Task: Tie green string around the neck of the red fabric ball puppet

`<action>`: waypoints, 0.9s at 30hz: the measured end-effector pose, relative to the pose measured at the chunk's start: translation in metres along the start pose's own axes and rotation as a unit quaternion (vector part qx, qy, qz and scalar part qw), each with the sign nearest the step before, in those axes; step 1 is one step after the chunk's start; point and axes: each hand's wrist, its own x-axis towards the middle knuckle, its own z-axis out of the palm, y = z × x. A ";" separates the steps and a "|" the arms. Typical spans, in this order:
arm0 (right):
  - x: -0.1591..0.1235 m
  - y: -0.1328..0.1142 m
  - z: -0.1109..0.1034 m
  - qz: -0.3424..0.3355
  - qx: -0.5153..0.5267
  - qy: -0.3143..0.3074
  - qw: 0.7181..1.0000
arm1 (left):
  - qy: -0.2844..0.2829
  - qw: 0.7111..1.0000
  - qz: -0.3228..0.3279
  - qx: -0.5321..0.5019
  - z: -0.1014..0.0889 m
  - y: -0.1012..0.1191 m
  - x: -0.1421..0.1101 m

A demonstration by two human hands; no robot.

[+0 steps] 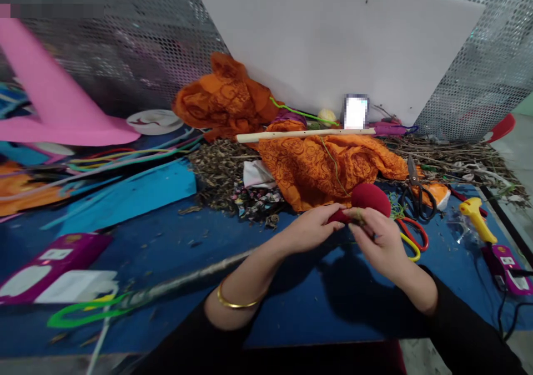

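Note:
A round, dark-red ball (371,198) that looks cloth-covered shows just behind my right hand (381,239). From its side a gathered red cloth tail (339,217) runs left into my left hand (318,228), which pinches it between thumb and fingers. My right hand is closed at the neck of the ball, where a thin greenish strand (356,213) appears wound; its fingertips partly hide this spot. Beyond both hands lies a crumpled orange patterned cloth (325,167). Red-and-yellow-handled scissors (414,236) rest to the right of my right hand.
Black scissors (414,181) and a yellow glue gun (478,219) lie on the right. A wooden stick (306,135) crosses the orange cloth. Dry leaves (219,172), blue sheet (137,194) and a wrapped rod (195,275) are on the left. A white board (333,42) stands behind.

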 end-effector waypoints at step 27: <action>-0.006 0.032 0.029 -0.260 -0.447 -0.029 0.856 | 0.019 0.930 -0.127 -0.344 0.012 -0.004 0.007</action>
